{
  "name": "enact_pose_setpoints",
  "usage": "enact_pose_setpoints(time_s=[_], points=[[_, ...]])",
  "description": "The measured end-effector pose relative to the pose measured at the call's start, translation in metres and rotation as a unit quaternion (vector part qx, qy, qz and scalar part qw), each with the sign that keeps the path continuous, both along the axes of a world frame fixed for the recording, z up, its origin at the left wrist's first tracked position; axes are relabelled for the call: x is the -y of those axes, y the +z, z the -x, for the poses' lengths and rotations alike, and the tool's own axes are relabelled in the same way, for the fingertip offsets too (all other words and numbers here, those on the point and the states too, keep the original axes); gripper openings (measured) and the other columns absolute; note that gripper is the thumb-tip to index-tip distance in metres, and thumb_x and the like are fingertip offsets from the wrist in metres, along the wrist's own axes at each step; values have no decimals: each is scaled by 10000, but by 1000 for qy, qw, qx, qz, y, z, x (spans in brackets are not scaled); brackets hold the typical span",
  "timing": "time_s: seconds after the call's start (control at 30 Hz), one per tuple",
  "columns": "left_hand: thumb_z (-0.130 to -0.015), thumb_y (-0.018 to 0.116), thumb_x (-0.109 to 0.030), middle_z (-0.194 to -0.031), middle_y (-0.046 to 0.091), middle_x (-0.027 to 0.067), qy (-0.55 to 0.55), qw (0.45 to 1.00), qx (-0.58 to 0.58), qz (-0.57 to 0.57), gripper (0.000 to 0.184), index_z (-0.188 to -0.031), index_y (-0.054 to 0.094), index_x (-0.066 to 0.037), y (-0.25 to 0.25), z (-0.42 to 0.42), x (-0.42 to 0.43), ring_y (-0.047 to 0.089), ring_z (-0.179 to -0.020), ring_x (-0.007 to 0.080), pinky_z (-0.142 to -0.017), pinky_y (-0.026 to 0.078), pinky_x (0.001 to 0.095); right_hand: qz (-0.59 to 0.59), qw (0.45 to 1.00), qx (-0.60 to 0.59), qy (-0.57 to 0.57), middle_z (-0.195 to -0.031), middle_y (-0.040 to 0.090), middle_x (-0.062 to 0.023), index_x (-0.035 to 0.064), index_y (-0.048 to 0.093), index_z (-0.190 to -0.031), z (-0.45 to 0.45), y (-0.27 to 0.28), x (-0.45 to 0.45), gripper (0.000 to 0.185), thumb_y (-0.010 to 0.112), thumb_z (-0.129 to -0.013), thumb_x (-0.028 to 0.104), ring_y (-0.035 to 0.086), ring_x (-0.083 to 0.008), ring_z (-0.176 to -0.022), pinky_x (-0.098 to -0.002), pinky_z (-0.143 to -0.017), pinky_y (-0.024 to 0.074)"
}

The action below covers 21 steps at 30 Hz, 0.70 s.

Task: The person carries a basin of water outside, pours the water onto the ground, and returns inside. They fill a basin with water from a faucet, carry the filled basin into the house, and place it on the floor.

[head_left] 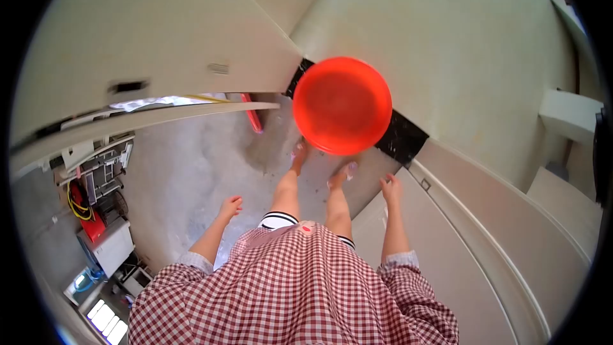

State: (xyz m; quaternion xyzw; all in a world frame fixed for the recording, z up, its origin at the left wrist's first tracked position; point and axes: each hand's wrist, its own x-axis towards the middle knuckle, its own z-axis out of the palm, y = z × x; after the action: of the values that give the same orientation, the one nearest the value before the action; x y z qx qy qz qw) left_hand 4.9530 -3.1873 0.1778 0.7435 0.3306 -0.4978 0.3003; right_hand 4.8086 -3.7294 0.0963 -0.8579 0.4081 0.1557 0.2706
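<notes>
A round red plastic basin [342, 106] is in front of my feet, by the corner of the pale walls. Its inside looks blurred, and what it rests on is hidden. My left hand [231, 207] hangs over the concrete floor with loosely bent fingers and nothing visible in it. On the other side, my right hand [391, 186] is held near the pale door panel [428, 243], its fingers half curled and also without a visible object. Neither hand touches the basin.
At left, a door edge [185, 112] juts out over the floor [185, 153]. A red strip-like object [253, 114] is beside its end. Black skirting [403, 137] runs along the wall. Further left are a coiled yellow hose [79, 203] and a white cabinet [112, 248].
</notes>
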Motion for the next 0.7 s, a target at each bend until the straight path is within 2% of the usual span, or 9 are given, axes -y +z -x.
enact_pose_setpoints(time_s=[0.07,0.13,0.17,0.2,0.27,0.37,0.43,0.57,0.7], points=[[-837,539,-280,-1024,582,50,10,999,44,-30,410,-1191,480,-80,29,-9,-16,584,-811,159,-653,475,293,-14,995,90,-44,-955,618,-139,60,609,-1000,19,23,11,366,640,-711,283,585,-304,-891,-361,-793,450],[-836,538,-266,-1038,572,52,112,979,168,22,416,-1194,469,-65,64,-28,-16,582,-802,157,-651,475,285,-77,987,74,-123,-941,626,-142,75,609,-1025,46,41,20,386,637,-708,296,587,-293,-905,-361,-797,452],[-836,538,-260,-1046,566,53,154,960,227,56,419,-1195,463,-58,82,-46,-10,581,-797,156,-650,475,282,-64,988,76,-122,-935,632,-138,55,610,-1010,72,44,19,372,634,-716,281,599,-269,-879,-352,-781,458],[-835,538,-254,-1056,559,55,161,948,266,68,420,-1198,458,-56,95,-74,-1,580,-794,155,-651,475,283,-39,986,96,-134,-928,637,-133,35,611,-995,77,45,24,358,631,-723,267,611,-244,-854,-343,-765,465],[-834,539,-243,-1078,544,59,170,922,330,107,423,-1202,450,-54,117,-100,12,578,-786,153,-655,476,285,-15,983,64,-170,-909,642,-130,42,623,-977,85,99,18,345,634,-713,263,612,-237,-847,-337,-757,466],[-836,538,-235,-1073,538,56,134,924,319,161,413,-1197,453,-54,118,-137,18,576,-772,149,-639,482,289,22,962,74,-261,-855,648,-125,52,643,-932,116,133,0,317,639,-697,265,617,-233,-821,-333,-739,470],[-839,531,-239,-1059,538,58,68,932,292,204,403,-1186,457,-48,95,-151,7,579,-755,153,-599,484,279,42,948,73,-307,-831,650,-124,52,647,-912,139,148,-25,309,639,-690,266,619,-229,-800,-334,-721,473],[-833,533,-218,-1012,547,75,21,941,264,209,380,-1177,469,-70,97,-128,15,582,-728,158,-558,485,262,63,936,85,-337,-791,649,-109,48,645,-898,201,131,-75,291,636,-695,256,618,-205,-695,-328,-639,488],[-801,547,-169,-908,574,54,16,946,250,204,340,-1111,510,-36,101,-111,7,562,-651,117,-490,454,233,32,930,31,-364,-721,629,-92,58,642,-903,250,97,-113,258,641,-710,229,600,-172,-579,-323,-530,488]])
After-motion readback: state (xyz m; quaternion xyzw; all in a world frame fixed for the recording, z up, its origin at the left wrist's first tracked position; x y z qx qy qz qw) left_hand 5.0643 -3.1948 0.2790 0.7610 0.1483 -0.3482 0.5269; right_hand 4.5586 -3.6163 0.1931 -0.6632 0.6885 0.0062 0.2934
